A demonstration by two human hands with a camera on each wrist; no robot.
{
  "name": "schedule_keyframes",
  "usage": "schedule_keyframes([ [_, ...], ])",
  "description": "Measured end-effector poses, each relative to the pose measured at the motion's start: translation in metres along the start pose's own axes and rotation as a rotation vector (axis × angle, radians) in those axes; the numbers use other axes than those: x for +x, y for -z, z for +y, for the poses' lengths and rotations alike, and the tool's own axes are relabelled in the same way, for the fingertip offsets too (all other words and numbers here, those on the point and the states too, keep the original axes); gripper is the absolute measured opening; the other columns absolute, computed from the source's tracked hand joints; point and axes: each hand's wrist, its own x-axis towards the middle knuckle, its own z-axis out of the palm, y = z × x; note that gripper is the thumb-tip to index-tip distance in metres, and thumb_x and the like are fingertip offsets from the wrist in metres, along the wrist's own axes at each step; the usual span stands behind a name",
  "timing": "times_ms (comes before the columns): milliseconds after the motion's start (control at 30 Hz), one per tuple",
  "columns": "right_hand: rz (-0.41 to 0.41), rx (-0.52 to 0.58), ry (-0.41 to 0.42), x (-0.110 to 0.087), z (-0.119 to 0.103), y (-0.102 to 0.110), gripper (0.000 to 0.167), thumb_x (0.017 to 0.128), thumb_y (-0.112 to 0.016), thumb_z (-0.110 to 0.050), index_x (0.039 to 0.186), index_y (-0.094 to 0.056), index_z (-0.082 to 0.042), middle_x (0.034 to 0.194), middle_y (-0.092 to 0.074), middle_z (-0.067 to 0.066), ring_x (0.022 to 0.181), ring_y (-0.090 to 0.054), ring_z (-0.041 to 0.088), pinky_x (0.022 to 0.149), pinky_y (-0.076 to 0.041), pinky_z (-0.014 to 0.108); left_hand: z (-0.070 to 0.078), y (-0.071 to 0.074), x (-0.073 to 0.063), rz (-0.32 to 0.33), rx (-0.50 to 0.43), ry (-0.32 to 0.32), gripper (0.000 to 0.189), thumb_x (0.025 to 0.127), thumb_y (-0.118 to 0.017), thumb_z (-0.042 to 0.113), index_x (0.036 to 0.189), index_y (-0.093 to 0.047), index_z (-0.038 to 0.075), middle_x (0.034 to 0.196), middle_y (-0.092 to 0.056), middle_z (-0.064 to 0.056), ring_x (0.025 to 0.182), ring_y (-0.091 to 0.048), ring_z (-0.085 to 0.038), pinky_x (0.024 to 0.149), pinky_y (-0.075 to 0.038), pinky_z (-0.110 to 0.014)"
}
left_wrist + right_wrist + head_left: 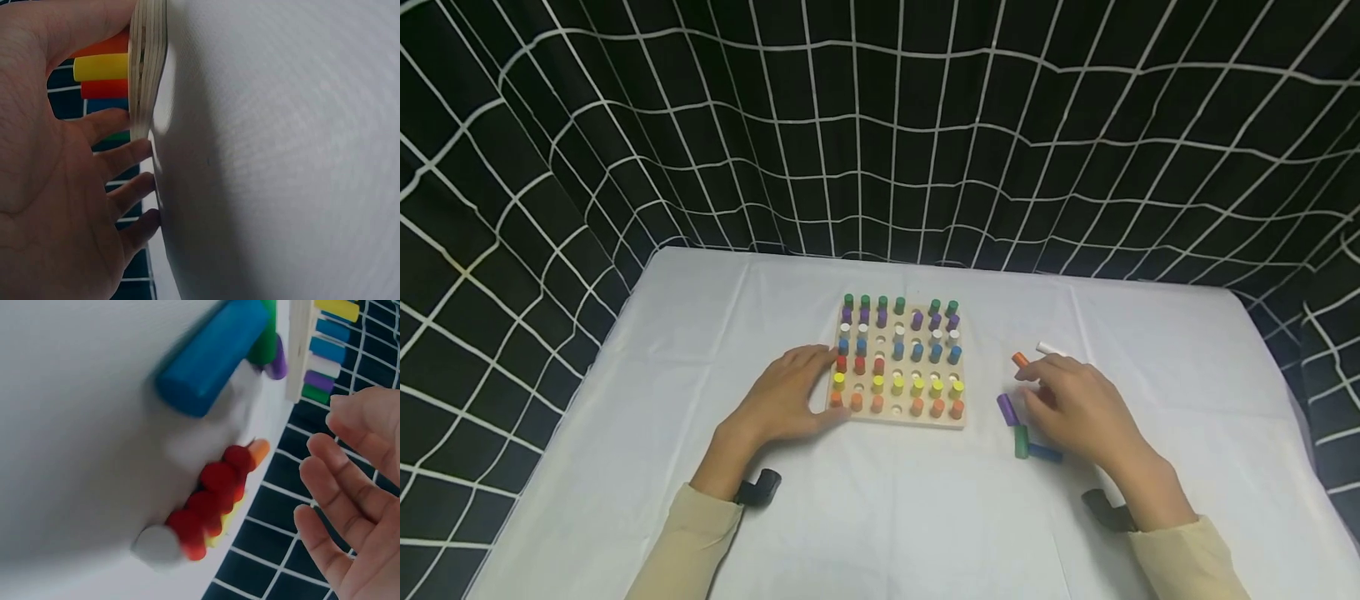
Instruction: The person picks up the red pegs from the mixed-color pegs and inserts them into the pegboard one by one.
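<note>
A wooden pegboard [897,419] lies on the white table with rows of green, purple, white, blue, red, yellow and orange pegs; several holes show between them. My left hand [782,396] rests at its left side, thumb by the front left corner, fingers relaxed along the edge. Over loose pegs to the right of the board hovers my right hand [1078,408], fingers loosely bent and holding nothing. Near it lie a purple peg [1007,409], a green peg [1022,442], a blue peg [209,359], an orange peg [1020,360] and a white peg [157,547].
In the right wrist view, several red pegs [203,509] lie in a line beside a partly hidden yellow peg [215,539]. A dark curtain with white netting [925,125] stands behind and beside the white-covered table [887,517].
</note>
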Motion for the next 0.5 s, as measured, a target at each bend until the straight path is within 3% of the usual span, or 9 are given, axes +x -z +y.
schedule_keyframes([
  [100, -0.005, -0.013, -0.005, -0.004, 0.004, 0.002, 0.017, 0.094, -0.073, -0.016, 0.110, -0.078, -0.011, 0.088, -0.070, 0.002, 0.076, -0.054, 0.017, 0.070, -0.046, 0.036, 0.000, 0.001, 0.000, -0.003, 0.001, 0.002, 0.089, 0.089, -0.070, 0.059, 0.162, -0.043, 0.015, 0.167, -0.044, -0.011, 0.159, -0.037, -0.034, 0.132, -0.032, -0.055],
  [500, 0.051, -0.034, 0.002, -0.025, 0.022, 0.000, 0.014, 0.088, -0.079, -0.011, 0.102, -0.079, -0.013, 0.087, -0.069, -0.001, 0.074, -0.050, 0.014, 0.067, -0.041, 0.032, 0.002, 0.001, 0.000, -0.001, -0.006, 0.007, 0.089, 0.088, -0.070, 0.059, 0.161, -0.044, 0.015, 0.167, -0.045, -0.011, 0.159, -0.036, -0.034, 0.132, -0.031, -0.056],
])
